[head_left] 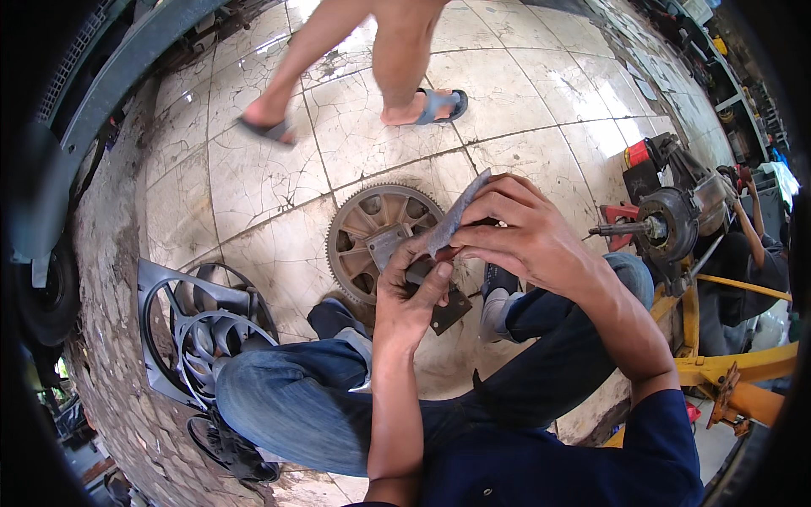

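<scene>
In front of me, above the floor, my right hand (519, 226) pinches a stiff grey sheet (460, 213) that looks like sandpaper. The sheet's lower end reaches my left hand (410, 287). The left fingers are curled round a small dark piece that they mostly hide, so its kind cannot be made out. Below both hands a large toothed flywheel (349, 232) lies flat on the tiles. A squarish metal plate (389, 243) rests over its middle, and a dark flat metal piece (450, 313) lies at its near right edge, partly behind my left hand.
A fan shroud (156, 325) lies to my left. Across the tiled floor (270, 182) a person in sandals (435, 107) stands or walks. At right are a greasy mechanical assembly with a shaft (667, 221) and a yellow metal frame (735, 365); another person (756, 266) is beyond.
</scene>
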Demonstrator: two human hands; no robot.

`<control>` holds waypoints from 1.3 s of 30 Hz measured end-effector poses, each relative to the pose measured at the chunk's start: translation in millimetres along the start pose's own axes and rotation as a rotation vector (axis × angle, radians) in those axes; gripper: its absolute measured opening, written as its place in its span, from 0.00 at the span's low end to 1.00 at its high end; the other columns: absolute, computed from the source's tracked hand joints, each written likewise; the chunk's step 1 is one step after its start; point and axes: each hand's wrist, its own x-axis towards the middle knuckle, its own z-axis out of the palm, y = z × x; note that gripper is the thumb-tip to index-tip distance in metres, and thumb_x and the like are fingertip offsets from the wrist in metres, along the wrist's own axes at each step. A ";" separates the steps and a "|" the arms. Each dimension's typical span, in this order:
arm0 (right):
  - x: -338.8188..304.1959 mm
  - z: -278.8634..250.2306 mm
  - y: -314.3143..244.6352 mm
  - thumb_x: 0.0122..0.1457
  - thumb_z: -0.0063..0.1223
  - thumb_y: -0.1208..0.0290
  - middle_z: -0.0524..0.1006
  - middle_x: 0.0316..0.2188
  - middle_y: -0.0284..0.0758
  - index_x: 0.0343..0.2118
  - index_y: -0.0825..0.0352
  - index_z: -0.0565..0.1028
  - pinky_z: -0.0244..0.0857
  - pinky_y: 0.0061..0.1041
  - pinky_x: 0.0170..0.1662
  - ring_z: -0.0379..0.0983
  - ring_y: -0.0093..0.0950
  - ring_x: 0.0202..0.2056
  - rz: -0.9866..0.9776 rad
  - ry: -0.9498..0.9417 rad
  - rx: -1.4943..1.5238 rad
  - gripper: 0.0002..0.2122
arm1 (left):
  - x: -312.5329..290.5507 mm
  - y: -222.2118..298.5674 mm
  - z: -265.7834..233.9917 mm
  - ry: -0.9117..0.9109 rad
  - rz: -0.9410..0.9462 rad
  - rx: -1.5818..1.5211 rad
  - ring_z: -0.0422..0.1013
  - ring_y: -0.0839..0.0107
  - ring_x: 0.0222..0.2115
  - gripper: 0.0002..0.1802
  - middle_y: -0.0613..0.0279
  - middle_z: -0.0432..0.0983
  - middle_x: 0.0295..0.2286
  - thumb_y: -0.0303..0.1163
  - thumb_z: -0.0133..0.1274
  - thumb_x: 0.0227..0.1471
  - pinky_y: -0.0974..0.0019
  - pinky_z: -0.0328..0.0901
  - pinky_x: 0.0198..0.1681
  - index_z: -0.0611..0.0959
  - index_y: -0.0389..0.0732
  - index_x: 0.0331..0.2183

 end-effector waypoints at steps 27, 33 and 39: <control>-2.3 13.1 -6.7 0.44 0.65 0.71 0.73 0.36 0.23 0.32 0.54 0.78 0.47 0.45 0.67 0.69 0.24 0.48 -0.029 -0.038 -0.157 0.11 | -0.1 -2.4 -2.8 0.049 -0.129 -0.139 0.69 0.80 0.25 0.12 0.64 0.78 0.33 0.28 0.55 0.59 0.73 0.64 0.29 0.78 0.40 0.45; -3.0 12.3 -6.1 0.46 0.64 0.70 0.73 0.35 0.23 0.33 0.55 0.78 0.49 0.43 0.66 0.70 0.25 0.47 -0.017 -0.053 -0.169 0.10 | 2.7 -14.2 -4.0 0.053 -0.215 -0.398 0.72 0.76 0.31 0.14 0.61 0.75 0.37 0.24 0.53 0.59 0.73 0.67 0.36 0.75 0.38 0.48; -6.6 9.6 1.2 0.49 0.63 0.70 0.72 0.34 0.26 0.35 0.55 0.78 0.53 0.42 0.64 0.70 0.27 0.44 0.116 -0.005 -0.231 0.09 | 2.6 5.3 8.0 0.096 -0.088 -0.055 0.77 0.65 0.41 0.18 0.54 0.76 0.41 0.17 0.47 0.60 0.68 0.71 0.48 0.71 0.35 0.52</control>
